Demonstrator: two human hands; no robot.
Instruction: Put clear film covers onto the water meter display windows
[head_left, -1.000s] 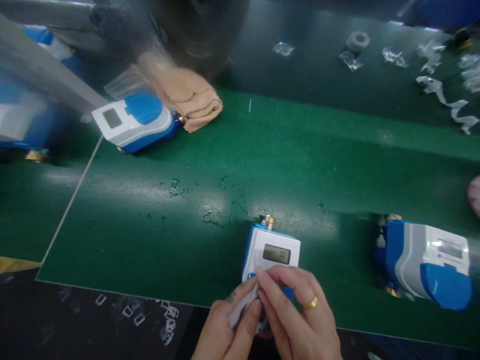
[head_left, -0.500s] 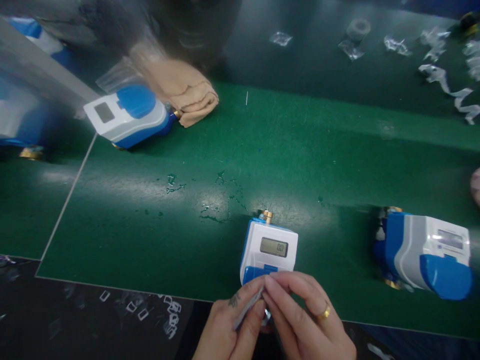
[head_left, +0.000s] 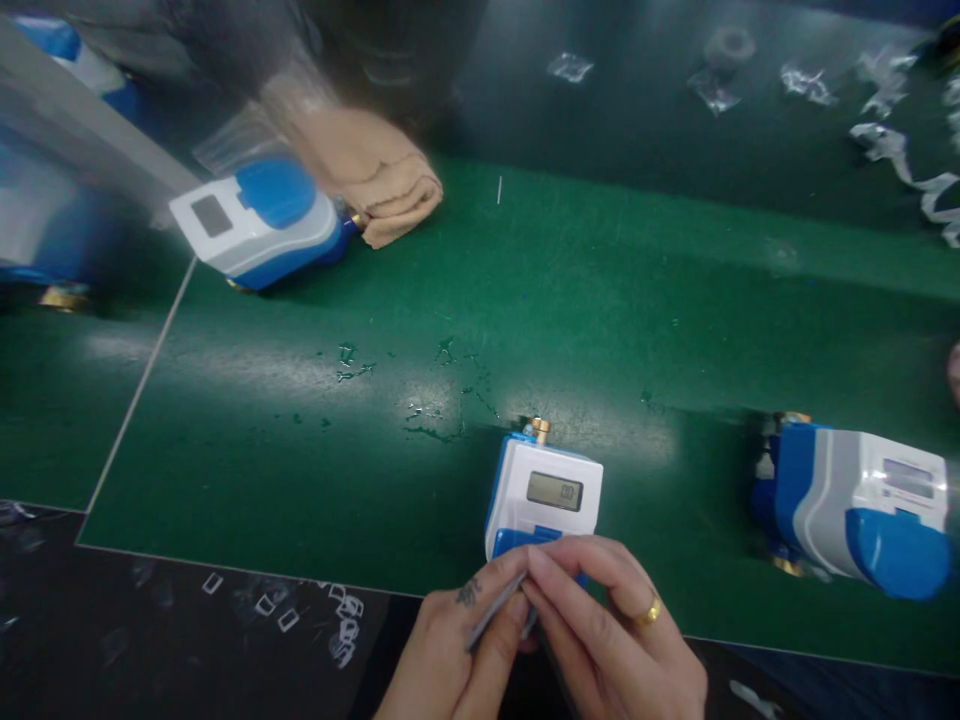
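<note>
A white and blue meter [head_left: 555, 490] with a lit display stands near the front edge of the green table, its lower part hidden by my hands. My left hand [head_left: 469, 625] pinches a thin grey strip [head_left: 495, 610] between thumb and forefinger. My right hand [head_left: 611, 620], with a gold ring, meets it at the fingertips just in front of the meter. Its fingers are pressed together at the strip's upper end; whatever they hold is too small to make out.
Another meter [head_left: 862, 505] lies at the right, and one [head_left: 259, 220] at the upper left beside a tan cloth [head_left: 390, 185]. Water drops mark the green table [head_left: 585, 290]. Plastic scraps [head_left: 885, 150] lie at the back right. A person's fingertip shows at the right edge.
The view has shifted slightly. My hands stay joined at the fingertips, with the strip tilted a little differently.
</note>
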